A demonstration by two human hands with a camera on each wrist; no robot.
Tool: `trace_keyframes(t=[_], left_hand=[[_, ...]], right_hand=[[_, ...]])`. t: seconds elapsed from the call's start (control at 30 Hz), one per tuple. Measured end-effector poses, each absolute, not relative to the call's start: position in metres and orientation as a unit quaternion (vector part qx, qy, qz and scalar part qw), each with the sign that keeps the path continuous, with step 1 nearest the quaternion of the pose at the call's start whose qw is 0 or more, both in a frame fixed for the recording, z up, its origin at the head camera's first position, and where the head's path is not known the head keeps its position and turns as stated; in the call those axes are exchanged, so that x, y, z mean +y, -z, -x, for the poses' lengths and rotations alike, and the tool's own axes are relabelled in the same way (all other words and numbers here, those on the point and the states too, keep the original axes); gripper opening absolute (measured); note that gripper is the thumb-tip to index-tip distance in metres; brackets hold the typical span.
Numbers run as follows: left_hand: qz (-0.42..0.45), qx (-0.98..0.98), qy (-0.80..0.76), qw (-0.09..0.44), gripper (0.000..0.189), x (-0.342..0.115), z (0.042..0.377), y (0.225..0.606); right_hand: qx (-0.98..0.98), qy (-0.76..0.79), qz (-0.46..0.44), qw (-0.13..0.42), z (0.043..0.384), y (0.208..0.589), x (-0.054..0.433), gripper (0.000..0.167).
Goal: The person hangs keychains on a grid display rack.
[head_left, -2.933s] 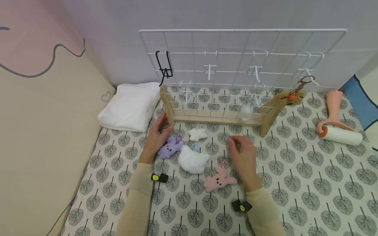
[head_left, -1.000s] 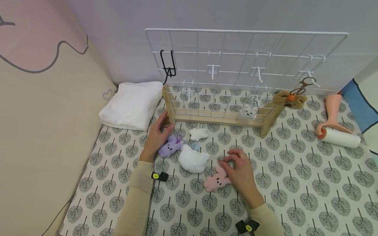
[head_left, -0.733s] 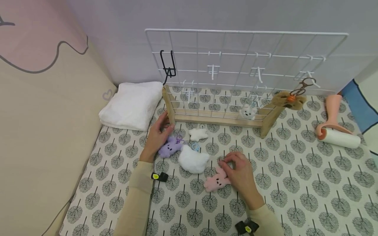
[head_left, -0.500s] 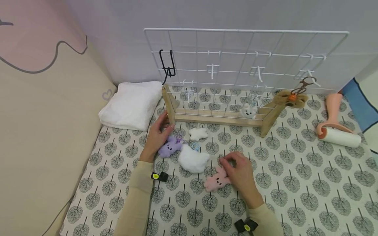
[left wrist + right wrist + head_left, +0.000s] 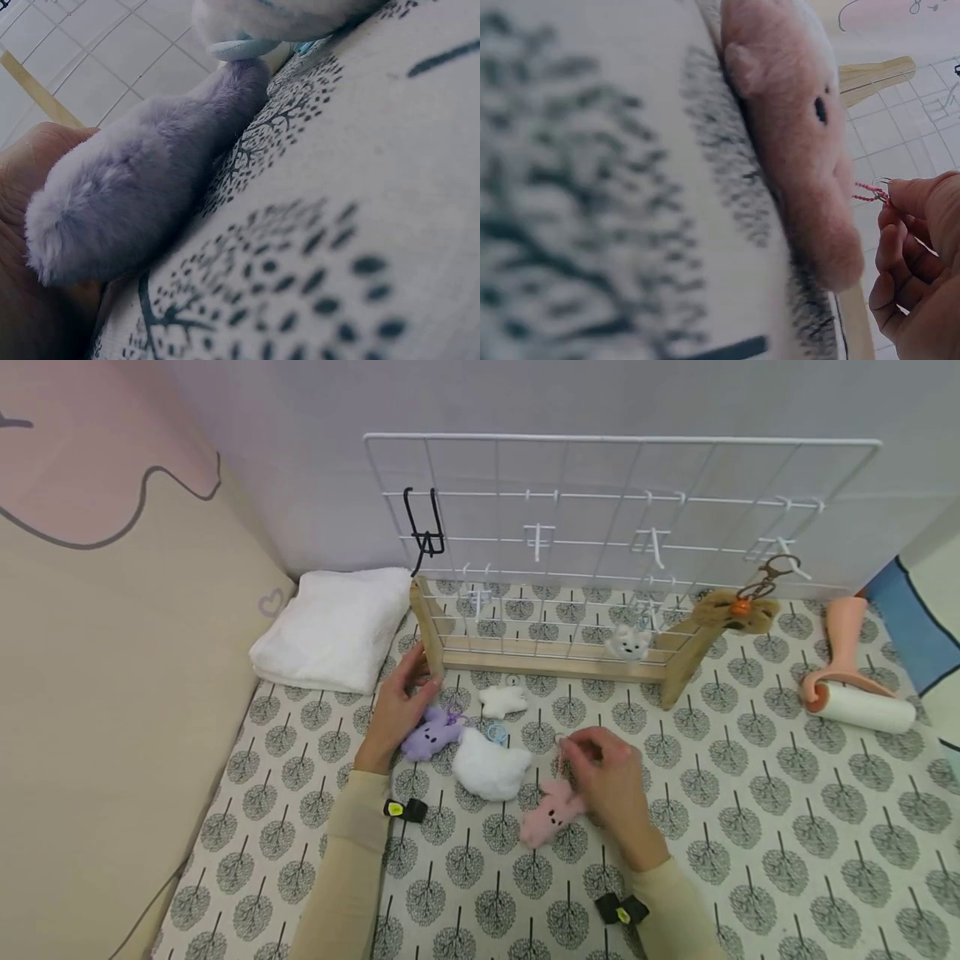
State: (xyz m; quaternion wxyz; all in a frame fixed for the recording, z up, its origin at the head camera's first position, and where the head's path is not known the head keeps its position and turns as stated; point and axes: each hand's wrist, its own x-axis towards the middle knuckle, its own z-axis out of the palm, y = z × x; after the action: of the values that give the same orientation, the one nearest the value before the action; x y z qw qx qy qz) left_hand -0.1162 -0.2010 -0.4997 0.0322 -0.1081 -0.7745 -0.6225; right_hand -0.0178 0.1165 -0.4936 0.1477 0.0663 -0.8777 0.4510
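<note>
My right hand [image 5: 613, 781] pinches the ring end of a pink cord between thumb and fingertips. From that cord trails a pink plush bunny keychain [image 5: 551, 814], close to the tablecloth; the right wrist view shows the cord [image 5: 870, 191] drawn out between bunny and fingertips. My left hand [image 5: 400, 708] grips the left wooden foot [image 5: 426, 631] of a white wire grid rack [image 5: 570, 539]; some of its fingers are hidden behind the wood. Beside that hand lies a purple plush keychain [image 5: 431, 735]. A fluffy white plush [image 5: 491, 766] and a smaller white plush [image 5: 502, 701] lie between the hands.
White hooks and one black hook [image 5: 425, 531] stick out from the grid. A brown plush keychain [image 5: 735, 610] and a small white plush [image 5: 628, 643] hang at its right. Folded white towel [image 5: 333, 628] lies at left, lint roller [image 5: 858, 702] at right.
My right hand came down from near the rack to the pink bunny, took its ring, then moved slightly away from me, pulling the cord straight and turning the bunny. The left hand stays put.
</note>
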Motion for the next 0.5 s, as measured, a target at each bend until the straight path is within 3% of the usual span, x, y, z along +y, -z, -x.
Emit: trace_keyframes(t=[0.27, 0.5], left_hand=[[0.11, -0.773, 0.624, 0.029, 0.068, -0.199, 0.114, 0.494], [0.118, -0.772, 0.624, 0.037, 0.068, -0.2, 0.113, 0.492]], right_hand=[[-0.865, -0.471, -0.062, 0.161, 0.034, 0.473, 0.114, 0.008], [-0.854, -0.467, -0.103, 0.205, 0.047, 0.46, 0.114, 0.007]])
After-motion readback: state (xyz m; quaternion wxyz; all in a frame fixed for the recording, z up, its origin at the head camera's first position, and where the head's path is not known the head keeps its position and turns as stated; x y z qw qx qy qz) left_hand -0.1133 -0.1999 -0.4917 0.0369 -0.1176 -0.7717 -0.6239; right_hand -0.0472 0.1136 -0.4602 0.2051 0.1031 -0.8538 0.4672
